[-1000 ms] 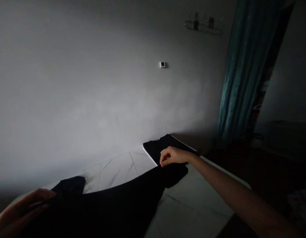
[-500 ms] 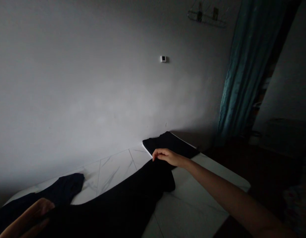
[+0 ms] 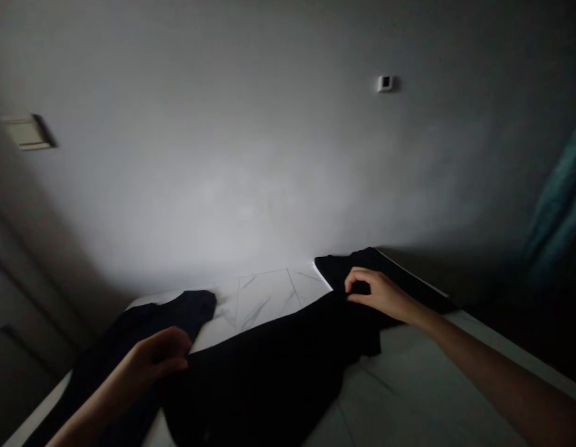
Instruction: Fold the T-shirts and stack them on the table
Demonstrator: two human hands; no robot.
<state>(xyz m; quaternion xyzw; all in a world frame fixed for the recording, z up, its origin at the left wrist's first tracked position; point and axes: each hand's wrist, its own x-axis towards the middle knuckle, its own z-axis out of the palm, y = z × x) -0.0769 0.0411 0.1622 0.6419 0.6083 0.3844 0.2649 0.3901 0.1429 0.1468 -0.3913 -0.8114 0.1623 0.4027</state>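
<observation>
Left hand [image 3: 164, 355]: my finger and thumb are bent at the left top corner of the black cloth. I can't tell if they pinch it.
Right hand [image 3: 385, 297]: my finger and thumb curl by the far end of its top edge. It's blurry, so I can't tell if I have a grip here.
Black cloth [image 3: 264, 372]: it spreads between my hands, over the table [image 3: 264, 301]. Its near part runs out of view.
How it feels, I guess: soft, light and floppy. It should bend easily and not break. It may sag in the middle if held only at the ends.
Best place to hold: the top edge, one pinch near each corner, I think. Pulling both ends gently apart should keep it flat.
Dark blue cloth [image 3: 124, 332]: it lies on the table by my left hand, so my fingers could snag it.
Far dark cloth [image 3: 409, 282]: it lies behind my right hand, with a white edge [image 3: 322, 276] at its left. Dark meets dark, so I can't tell if the two cloths touch.
Wall [image 3: 222, 155]: it is just behind the table, so there is little room to push away from me.
Room to move: pale tabletop shows to the right of the black cloth, on my side.
</observation>
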